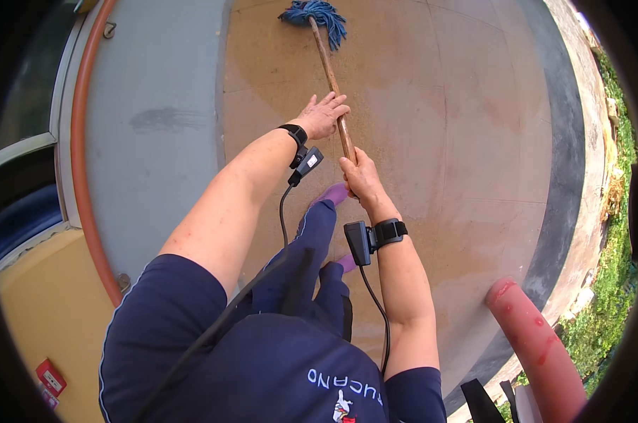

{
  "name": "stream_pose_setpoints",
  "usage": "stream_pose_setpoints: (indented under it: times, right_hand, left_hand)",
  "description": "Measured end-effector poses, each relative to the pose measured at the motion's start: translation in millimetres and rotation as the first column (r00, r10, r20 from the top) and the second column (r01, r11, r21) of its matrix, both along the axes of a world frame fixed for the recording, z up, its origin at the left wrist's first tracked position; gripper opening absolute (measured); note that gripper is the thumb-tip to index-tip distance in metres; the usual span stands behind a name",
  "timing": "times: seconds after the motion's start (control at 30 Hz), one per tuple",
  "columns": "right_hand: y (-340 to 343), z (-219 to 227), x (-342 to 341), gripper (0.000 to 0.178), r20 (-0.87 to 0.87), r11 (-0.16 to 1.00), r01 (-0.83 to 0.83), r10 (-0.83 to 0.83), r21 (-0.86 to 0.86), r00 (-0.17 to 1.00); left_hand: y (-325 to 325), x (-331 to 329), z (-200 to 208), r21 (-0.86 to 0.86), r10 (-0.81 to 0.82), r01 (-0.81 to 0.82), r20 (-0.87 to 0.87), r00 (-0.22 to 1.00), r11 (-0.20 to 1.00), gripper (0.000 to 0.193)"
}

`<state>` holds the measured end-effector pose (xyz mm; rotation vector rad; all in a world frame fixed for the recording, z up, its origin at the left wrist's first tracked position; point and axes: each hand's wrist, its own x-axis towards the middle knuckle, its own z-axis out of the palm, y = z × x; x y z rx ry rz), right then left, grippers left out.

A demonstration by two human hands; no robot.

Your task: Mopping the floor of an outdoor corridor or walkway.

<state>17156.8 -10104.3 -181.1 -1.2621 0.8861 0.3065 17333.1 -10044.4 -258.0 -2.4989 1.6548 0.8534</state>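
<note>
A mop with a blue string head (317, 15) stretches away from me, its head resting on the brown-stained floor at the top of the view. Its wooden handle (324, 60) slants down toward my body. Around the near end of that handle my right hand (364, 178) is closed. Farther up, my left hand (324, 117) lies against the handle with fingers stretched and spread across it. Each wrist wears a black strap with a small black device, from which a cable runs back toward me.
Pinkish-purple shoes (333, 194) show on my feet below the handle. To the left, an orange-red pipe (79, 141) runs along a wall with windows. A thick reddish pipe (537, 342) rises at lower right. Beyond the dark floor border (569, 134) are green plants (618, 247).
</note>
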Motion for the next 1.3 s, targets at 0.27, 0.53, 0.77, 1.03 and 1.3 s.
stream_pose_setpoints:
  times: [0.27,0.53,0.77,1.03,1.3]
  right_hand:
    - [20.9,-12.4,-272.5,0.04,0.018,0.963,0.096,-0.094,-0.25,0.995]
    - [140.9,71.0,-593.2,0.046,-0.249,0.963,0.117,-0.179,-0.244,0.952]
    - [250.1,189.8,-715.8,0.051,-0.465,0.918,0.394,-0.369,-0.047,0.805]
    - [176.1,177.4,-700.8,0.055,-0.471,0.963,0.231,-0.269,-0.137,0.84]
    - [-16.7,35.0,-511.9,0.059,-0.18,0.966,0.028,-0.076,-0.255,0.981]
  left_hand:
    - [-10.6,-225.1,-11.5,-0.016,-0.182,0.183,-0.215,0.96,0.983,0.063]
    - [44.6,-528.1,6.6,-0.202,-0.744,0.743,-0.41,0.527,0.638,0.051]
    - [77.3,-717.7,65.2,-0.129,-0.743,0.989,-0.656,-0.136,-0.067,0.04]
    - [42.2,-683.5,32.1,-0.274,-0.868,0.884,-0.438,0.235,0.378,0.024]
    - [-76.8,-467.5,-24.1,-0.231,-0.463,0.418,-0.199,0.864,0.879,0.027]
